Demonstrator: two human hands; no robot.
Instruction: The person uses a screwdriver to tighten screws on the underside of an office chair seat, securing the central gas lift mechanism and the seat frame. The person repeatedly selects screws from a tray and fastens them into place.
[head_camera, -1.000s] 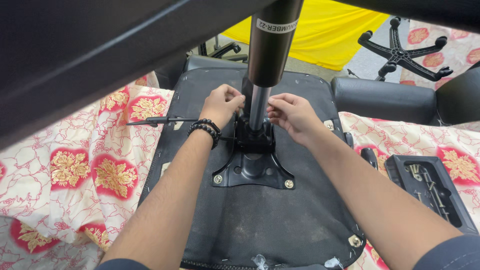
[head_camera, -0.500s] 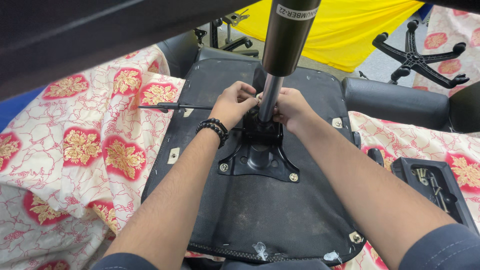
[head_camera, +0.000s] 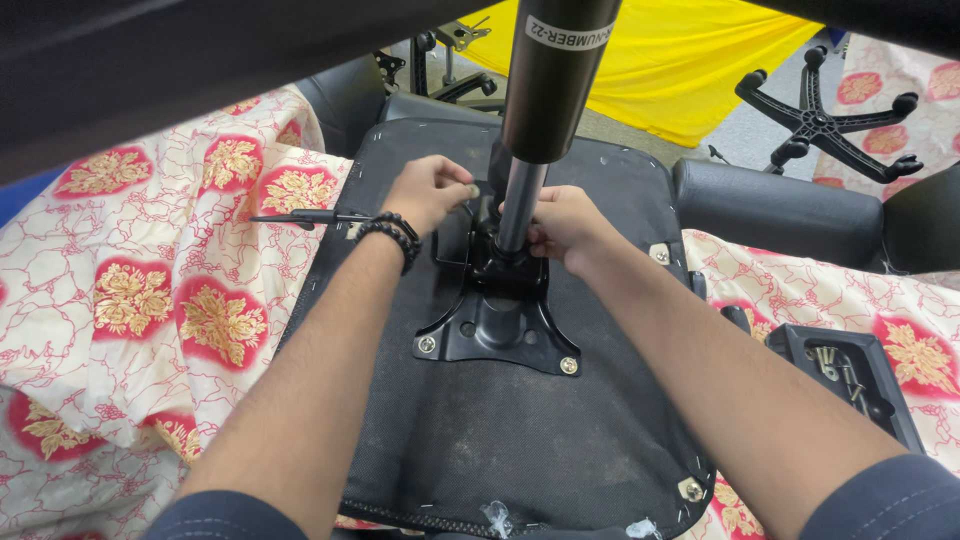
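An upturned black office chair seat (head_camera: 520, 440) lies in front of me with a black metal mechanism plate (head_camera: 498, 330) bolted to its underside. A black gas cylinder (head_camera: 545, 90) with a shiny shaft stands upright from the plate. My left hand (head_camera: 428, 192), with a dark bead bracelet on the wrist, is closed at the top left of the mechanism, fingers pinched on a small part I cannot make out. My right hand (head_camera: 562, 225) is closed against the shaft's base on the right side.
A thin black lever (head_camera: 300, 217) sticks out left from the mechanism. Red-and-cream floral cloth (head_camera: 150, 290) covers the surface. A black tray with screws (head_camera: 850, 380) lies at right. A black armrest (head_camera: 780, 215), a five-star chair base (head_camera: 820, 120) and yellow cloth (head_camera: 680, 60) lie behind.
The view has shifted slightly closer. Both hands stay at the mechanism around the shaft; my right hand has moved in tighter against the shaft's base.
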